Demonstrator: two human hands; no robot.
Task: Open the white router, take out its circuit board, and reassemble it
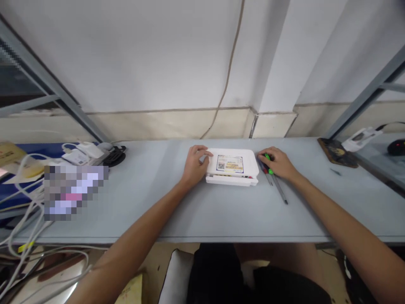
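Grey-blue worktop (152, 219) extends along a pale wall (142, 55) and supports a white device (234, 179), which lies flat between the person's two hands. Nearest, below the worktop edge on the near side of the device, are dark-clothed legs (215, 274); a pale padded item (177, 274) is below and near-left of the device.

Immediately right of the device, a green-and-black screwdriver (278, 183) and a shorter red-handled screwdriver (265, 171) point their shafts toward the near edge. The right hand (278, 162) is curled over the green-and-black handle; firmness of grip cannot be determined. The left hand (195, 166) is positioned at the device's left side, thumb and fingers apart, thumb at the case edge. A printed label (230, 164) is on the device's top face; coloured parts show in a slot along its near side.

Well left of the device are tangled white cables (20, 173), white adapters (84, 154) and a black round object (114, 156). Well right of it, a white unit (362, 139) rests on a dark block (338, 153). Beyond the device, a thin cable (232, 55) descends the wall.
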